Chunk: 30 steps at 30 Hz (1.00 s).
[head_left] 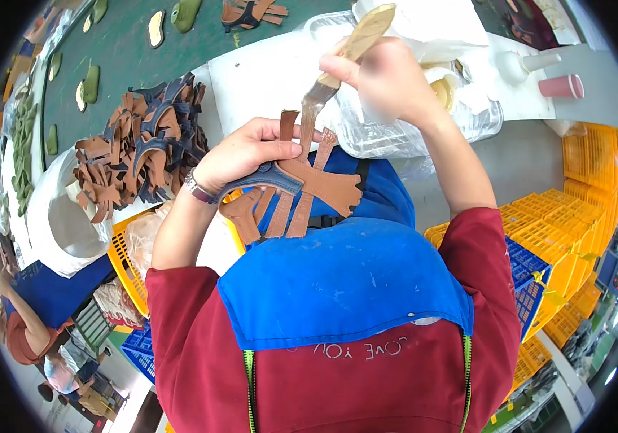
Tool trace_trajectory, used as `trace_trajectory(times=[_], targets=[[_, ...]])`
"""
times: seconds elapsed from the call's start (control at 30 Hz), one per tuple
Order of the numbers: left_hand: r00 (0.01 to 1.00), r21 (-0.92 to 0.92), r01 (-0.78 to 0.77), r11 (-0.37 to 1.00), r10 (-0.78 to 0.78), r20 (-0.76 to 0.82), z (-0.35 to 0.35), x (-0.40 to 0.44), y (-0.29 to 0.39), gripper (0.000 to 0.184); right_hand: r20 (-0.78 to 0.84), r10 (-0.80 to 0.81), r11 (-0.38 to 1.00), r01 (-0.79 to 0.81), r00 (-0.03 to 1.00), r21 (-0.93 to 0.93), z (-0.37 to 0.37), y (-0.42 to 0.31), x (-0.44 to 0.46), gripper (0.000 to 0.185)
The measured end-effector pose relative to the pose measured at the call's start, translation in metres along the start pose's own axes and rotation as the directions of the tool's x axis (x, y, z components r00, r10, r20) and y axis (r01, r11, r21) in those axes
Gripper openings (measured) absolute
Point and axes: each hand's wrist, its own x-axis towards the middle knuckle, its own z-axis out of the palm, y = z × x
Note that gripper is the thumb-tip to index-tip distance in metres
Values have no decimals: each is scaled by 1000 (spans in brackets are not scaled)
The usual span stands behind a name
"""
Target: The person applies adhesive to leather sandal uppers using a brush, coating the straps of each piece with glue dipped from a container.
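Note:
My left hand (245, 153) is closed on a brown and navy sandal upper (334, 189), its thumb pressing near the strap ends. Several straps fan out from the upper above my blue apron. In my right hand (387, 81) is a wooden-handled paintbrush (356, 45), its bristles pointing down and touching a strap of the upper. Behind my right wrist, a bowl (442, 92) with yellowish contents stands on a plastic-covered tray (377, 137), partly hidden by the hand. Left of my left hand lies a heap of similar brown and navy uppers (154, 137).
A green conveyor belt (125, 54) at the far side carries green soles and another upper. On the right are a white squeeze bottle (518, 66), a red cup (563, 86) and stacked yellow crates (554, 216). A white bag (63, 224) hangs left; other people are beyond.

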Motion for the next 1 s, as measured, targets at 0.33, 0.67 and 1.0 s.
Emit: trace_trajectory(times=[0.33, 0.67, 1.0], targets=[[990, 14, 140, 990, -140, -21, -3, 0, 7, 34, -83, -120, 970, 135, 989, 205, -3, -17, -2, 26], [998, 52, -19, 998, 16, 65, -7, 5, -3, 37, -265, -195, 969, 227, 944, 94, 0, 3, 9, 22], [966, -422, -201, 884, 107, -237, -26, 1, -20, 34, -401, 39, 933, 111, 915, 343, 30, 24, -10, 27]])
